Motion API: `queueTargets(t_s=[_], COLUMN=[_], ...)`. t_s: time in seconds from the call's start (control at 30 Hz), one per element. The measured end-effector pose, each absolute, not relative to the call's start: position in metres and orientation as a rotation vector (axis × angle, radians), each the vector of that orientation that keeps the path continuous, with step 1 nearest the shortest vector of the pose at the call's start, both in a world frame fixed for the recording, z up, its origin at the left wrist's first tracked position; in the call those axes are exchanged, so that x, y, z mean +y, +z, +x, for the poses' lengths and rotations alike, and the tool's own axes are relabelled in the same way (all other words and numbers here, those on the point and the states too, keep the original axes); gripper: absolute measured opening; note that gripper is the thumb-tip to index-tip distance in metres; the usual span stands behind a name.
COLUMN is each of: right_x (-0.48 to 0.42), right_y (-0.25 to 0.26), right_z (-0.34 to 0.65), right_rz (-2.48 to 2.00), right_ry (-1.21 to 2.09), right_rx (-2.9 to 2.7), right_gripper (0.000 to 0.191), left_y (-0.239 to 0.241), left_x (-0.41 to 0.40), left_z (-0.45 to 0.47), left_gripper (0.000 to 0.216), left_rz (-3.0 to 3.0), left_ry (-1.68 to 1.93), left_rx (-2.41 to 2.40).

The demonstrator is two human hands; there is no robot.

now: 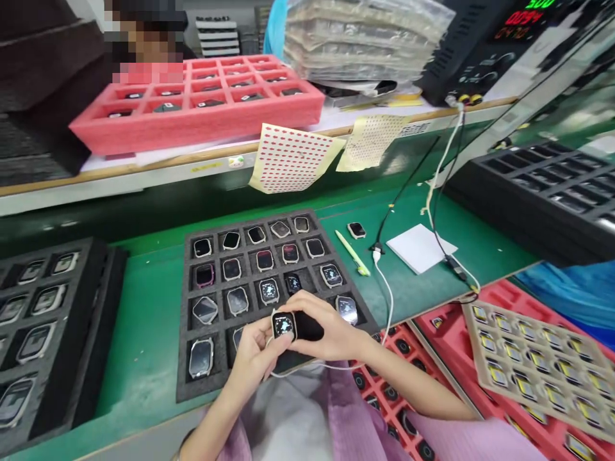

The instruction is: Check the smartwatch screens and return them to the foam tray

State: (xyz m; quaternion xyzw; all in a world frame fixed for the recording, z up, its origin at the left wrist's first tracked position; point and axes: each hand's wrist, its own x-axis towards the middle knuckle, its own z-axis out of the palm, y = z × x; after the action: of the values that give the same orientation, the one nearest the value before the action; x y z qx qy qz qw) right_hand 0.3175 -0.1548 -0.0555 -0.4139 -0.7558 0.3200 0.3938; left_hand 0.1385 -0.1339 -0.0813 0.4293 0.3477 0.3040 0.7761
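Observation:
Both of my hands meet over the near edge of a black foam tray point(185, 346) on the green mat. Between them is a small smartwatch body point(284, 325) with a lit screen. My left hand point(252, 355) pinches it from the left and below. My right hand point(327, 330) curls over its right side, fingers closed on it. The tray's pockets hold several more watch bodies, some with lit screens. A white cable point(387, 301) runs from under my right hand toward the back.
A second black tray point(103, 320) of watches lies at left. Red foam trays point(435, 326) sit at right with a beige tray point(480, 378) on top. A pen point(352, 252), loose watch point(356, 230), white pad point(420, 248), dot sticker sheets point(288, 160), pink tray point(192, 125) and another person are behind.

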Motion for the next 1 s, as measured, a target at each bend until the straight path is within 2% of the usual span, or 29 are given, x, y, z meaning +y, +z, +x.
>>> queueTargets(t_s=[0.23, 0.67, 1.0], right_x=[-0.157, -0.150, -0.160], right_y=[-0.053, -0.066, -0.042], right_z=[0.321, 0.329, 0.349], right_rz=[-1.104, -0.989, -1.150], right_ry=[0.737, 0.729, 0.750], right_rx=[-1.971, -1.988, -1.944], right_gripper=[0.038, 0.052, 0.041], left_y=[-0.080, -0.082, -0.073], left_x=[-0.135, -0.132, -0.133], left_z=[0.141, 0.147, 0.151], left_gripper=[0.024, 0.030, 0.038], left_rz=[1.012, 1.034, 1.104], left_ry=[0.683, 0.728, 0.646], left_rx=[0.713, 0.727, 0.732])
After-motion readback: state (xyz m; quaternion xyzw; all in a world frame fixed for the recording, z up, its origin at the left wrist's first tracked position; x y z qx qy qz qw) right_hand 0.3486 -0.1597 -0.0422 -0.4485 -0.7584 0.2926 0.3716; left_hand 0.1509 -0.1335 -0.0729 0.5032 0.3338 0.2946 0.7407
